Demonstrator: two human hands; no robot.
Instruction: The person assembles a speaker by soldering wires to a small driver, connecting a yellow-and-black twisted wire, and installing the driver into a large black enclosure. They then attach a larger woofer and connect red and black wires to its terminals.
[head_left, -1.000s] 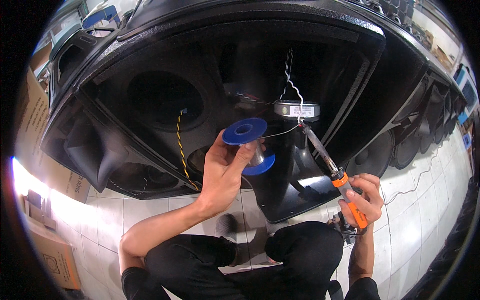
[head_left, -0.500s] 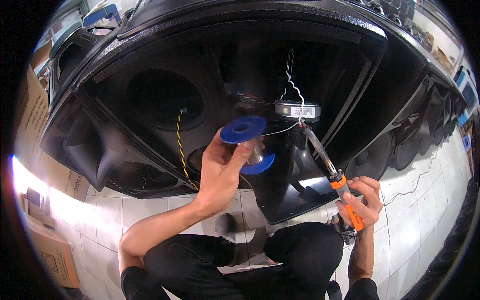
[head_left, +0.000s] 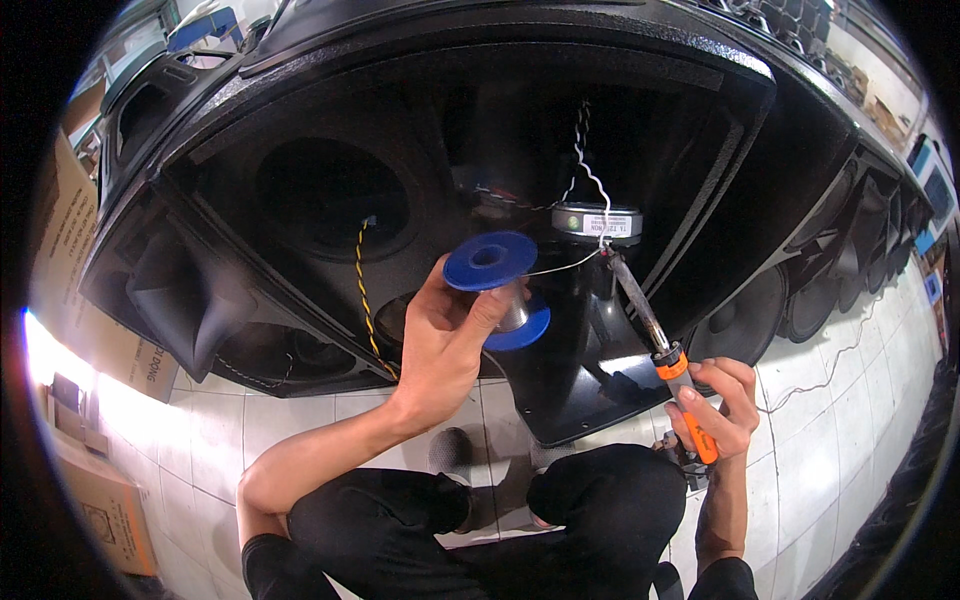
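Note:
My left hand (head_left: 445, 335) is closed round a blue spool of solder (head_left: 492, 262). A thin strand of solder (head_left: 568, 268) runs from the spool to a terminal on a round speaker driver (head_left: 597, 222) with a white label. In my right hand (head_left: 722, 405) is a soldering iron (head_left: 674, 367) with an orange and grey handle, its tip at the same terminal. A twisted white wire (head_left: 597, 180) comes down from the cabinet to this spot. The driver sits on a glossy black horn (head_left: 580, 385). Whether the tip touches the wire is too small to tell.
The large black speaker cabinet (head_left: 450, 90) spans the space before me. A yellow-and-black twisted wire (head_left: 361, 285) hangs from its left opening. More speakers (head_left: 835, 285) stand at right, cardboard boxes (head_left: 100, 515) at left. A thin cable (head_left: 825, 375) lies on the tiled floor.
The iron's handle has shifted slightly left with my right hand, while its tip stays near the terminal. The spool has moved a little to the right.

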